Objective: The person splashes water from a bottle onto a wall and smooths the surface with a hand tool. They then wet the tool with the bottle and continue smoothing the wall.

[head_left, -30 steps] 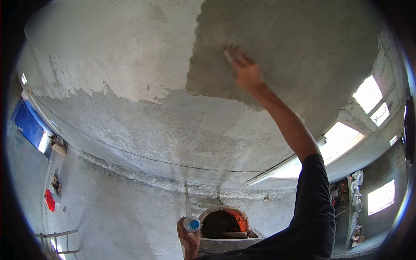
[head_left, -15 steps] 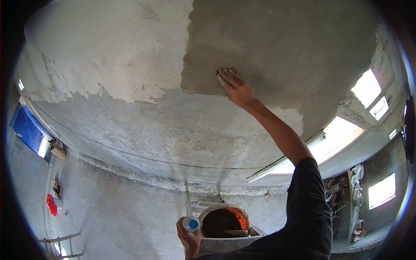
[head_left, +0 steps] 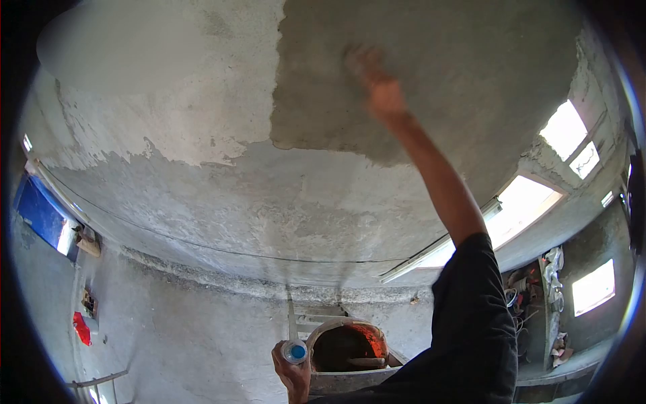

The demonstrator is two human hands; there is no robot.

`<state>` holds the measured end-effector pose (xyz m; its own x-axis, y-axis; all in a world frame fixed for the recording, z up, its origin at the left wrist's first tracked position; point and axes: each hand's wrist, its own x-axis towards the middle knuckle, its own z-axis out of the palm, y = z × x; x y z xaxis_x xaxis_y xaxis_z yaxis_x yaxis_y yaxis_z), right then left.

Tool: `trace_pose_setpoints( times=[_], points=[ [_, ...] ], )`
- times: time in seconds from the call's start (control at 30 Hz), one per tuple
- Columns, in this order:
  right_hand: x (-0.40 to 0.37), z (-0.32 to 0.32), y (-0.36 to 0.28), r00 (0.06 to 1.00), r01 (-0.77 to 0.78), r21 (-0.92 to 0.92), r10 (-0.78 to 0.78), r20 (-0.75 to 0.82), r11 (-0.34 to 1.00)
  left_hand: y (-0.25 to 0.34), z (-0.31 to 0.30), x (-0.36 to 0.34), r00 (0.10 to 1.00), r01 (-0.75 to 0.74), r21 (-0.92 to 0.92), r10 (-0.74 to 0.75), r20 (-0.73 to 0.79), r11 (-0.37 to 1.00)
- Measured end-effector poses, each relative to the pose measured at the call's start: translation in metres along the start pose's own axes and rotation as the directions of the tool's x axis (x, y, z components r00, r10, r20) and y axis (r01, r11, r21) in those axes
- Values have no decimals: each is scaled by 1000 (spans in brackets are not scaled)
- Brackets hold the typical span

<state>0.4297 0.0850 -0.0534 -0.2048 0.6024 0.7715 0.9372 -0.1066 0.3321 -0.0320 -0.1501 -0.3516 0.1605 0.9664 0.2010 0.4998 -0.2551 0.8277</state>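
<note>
My right hand (head_left: pixel 378 81) is raised high against the wall, over the darker, wet-looking plaster (head_left: pixel 471 81). Its fingers are smeared by motion; a dark patch shows at the fingertips, and I cannot make out whether it is a thing held. Low in the view, my left hand (head_left: pixel 291 374) is wrapped round a clear plastic bottle (head_left: pixel 295 350) with a blue cap or blue inside, seen from above. Just right of the bottle is a bucket (head_left: pixel 330 326) with a dark inside, orange-red on one side. A stick-like handle (head_left: pixel 367 362) lies across its near part.
Paler, patchy wall (head_left: pixel 202 81) borders the dark plaster. A thin cable (head_left: pixel 269 257) runs along the wall. Ladder rungs (head_left: pixel 319 318) show behind the bucket. Bright openings (head_left: pixel 525 205) are at right, above cluttered shelving (head_left: pixel 528 296). A red item (head_left: pixel 81 328) lies at far left.
My right hand has moved up the wall and slightly right, and is now blurred. My left hand keeps the bottle in nearly the same place. The view has shifted slightly.
</note>
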Motion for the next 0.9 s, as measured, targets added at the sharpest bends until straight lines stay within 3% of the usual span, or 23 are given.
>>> trace_pose_setpoints(
  times=[0.03, 0.1, 0.13, 0.2, 0.27, 0.33, 0.4, 0.53, 0.6, 0.9],
  points=[
    [-24, 14, -13, 982, 113, 34, -117, 150, 993, -2, -1, -1, 1000, -13, 11, 13, 14, 1000],
    [-49, -1, -47, 955, -31, 306, -62, 289, 951, -4, 0, 0, 999, -36, 13, 36, 2, 999],
    [-50, -8, -47, 956, -28, 302, -63, 287, 953, -5, 0, -1, 999, -50, 18, 50, -6, 999],
    [-45, -26, -41, 975, -224, 394, 201, 99, 891, -7, 1, -1, 999, -51, 19, 51, -1, 999],
    [-14, -57, -27, 859, -445, 391, 508, -68, 805, -7, -1, -1, 999, -47, 29, 46, 12, 998],
    [14, -77, 0, 802, -351, 377, 483, -351, 857, -5, -1, -1, 998, -55, 20, 55, 7, 998],
    [34, -91, 22, 789, -379, 320, 484, -378, 868, -6, 0, -1, 999, -46, 26, 46, 2, 999],
    [46, -97, 32, 797, -514, 163, 539, -273, 842, 6, -3, 1, 1000, -1, 10, 1, -15, 1000],
    [48, -93, 29, 793, -602, 39, 603, -92, 798, 3, -1, 1, 1000, -13, 11, 14, -22, 1000],
    [49, -90, 22, 800, -593, 46, 595, -78, 804, -1, 0, 1, 999, -47, 13, 47, -19, 999]
  ],
)
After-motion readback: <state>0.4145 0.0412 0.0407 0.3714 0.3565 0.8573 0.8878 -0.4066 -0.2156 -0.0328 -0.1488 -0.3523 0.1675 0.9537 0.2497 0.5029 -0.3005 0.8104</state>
